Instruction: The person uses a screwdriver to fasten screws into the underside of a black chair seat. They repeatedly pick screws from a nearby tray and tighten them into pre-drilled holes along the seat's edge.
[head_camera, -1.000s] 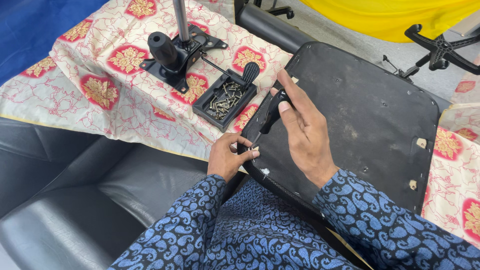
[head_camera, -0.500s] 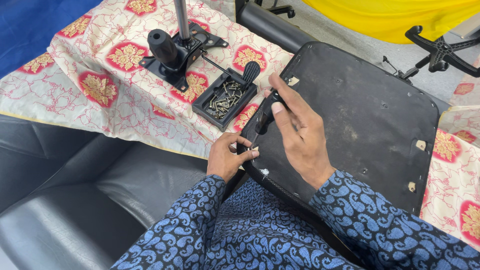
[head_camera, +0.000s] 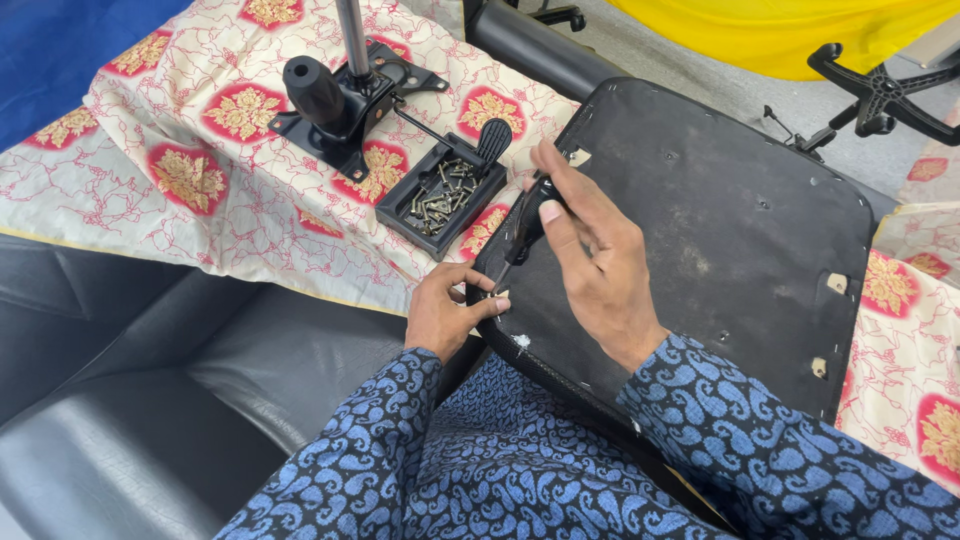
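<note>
A black chair seat (head_camera: 720, 230) lies underside up across the person's lap and a flowered cloth (head_camera: 200, 170). Beside it on the cloth stand a black chair mechanism (head_camera: 335, 100) and a black rectangular tray of screws (head_camera: 440, 195). The right hand (head_camera: 595, 265) grips a black screwdriver (head_camera: 522, 228); the left hand (head_camera: 445, 310) pinches the seat's near edge by its tip

The right hand (head_camera: 590, 265) is hiding most of the screwdriver (head_camera: 522, 232); its tip, beside the left hand (head_camera: 445, 312), is looking too small to tell.

The star-shaped chair base (head_camera: 885, 90) is running off the upper right edge.
</note>
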